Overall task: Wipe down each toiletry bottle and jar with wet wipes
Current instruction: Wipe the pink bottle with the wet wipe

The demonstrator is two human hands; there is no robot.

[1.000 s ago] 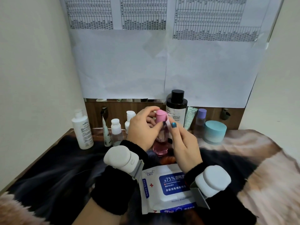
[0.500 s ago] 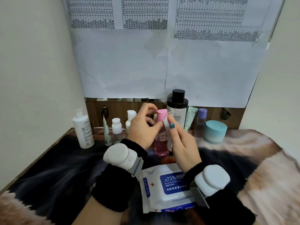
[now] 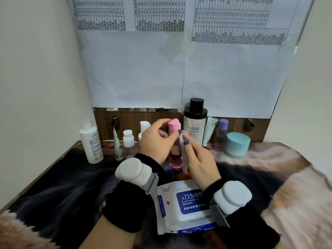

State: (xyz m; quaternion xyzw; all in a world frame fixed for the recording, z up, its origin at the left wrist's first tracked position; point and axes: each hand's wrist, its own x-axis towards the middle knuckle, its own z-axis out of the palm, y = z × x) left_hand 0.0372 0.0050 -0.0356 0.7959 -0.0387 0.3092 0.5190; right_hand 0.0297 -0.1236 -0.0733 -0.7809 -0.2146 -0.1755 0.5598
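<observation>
— What has she got hold of?

— The pink bottle point(image 3: 174, 144), upright between both hands. The left hand point(image 3: 156, 143) curls its fingers point(image 3: 162, 124) round the neck by the pink cap. The right hand point(image 3: 198, 159) pinches a wet wipe point(image 3: 183, 155) flat against the bottle's side.

— What could go wrong?

— A damp bottle held high up is likely to slip or tilt if she rubs hard. If it swings back, it could knock the black-capped bottle point(image 3: 195, 123) just behind her fingers. The wipe hangs loose below her thumb, so it may bunch up and miss part of the side.

— And the surroundings?

— The surface point(image 3: 68, 177) wears a dark, furry cloth. The wipes pack point(image 3: 181, 205) lies between her wrists, nearer than the fingers. Left of them stand a white bottle point(image 3: 91, 141) and small clear ones; right, a teal jar point(image 3: 238, 144). Printed sheets point(image 3: 179, 60) cover the wall behind.
</observation>
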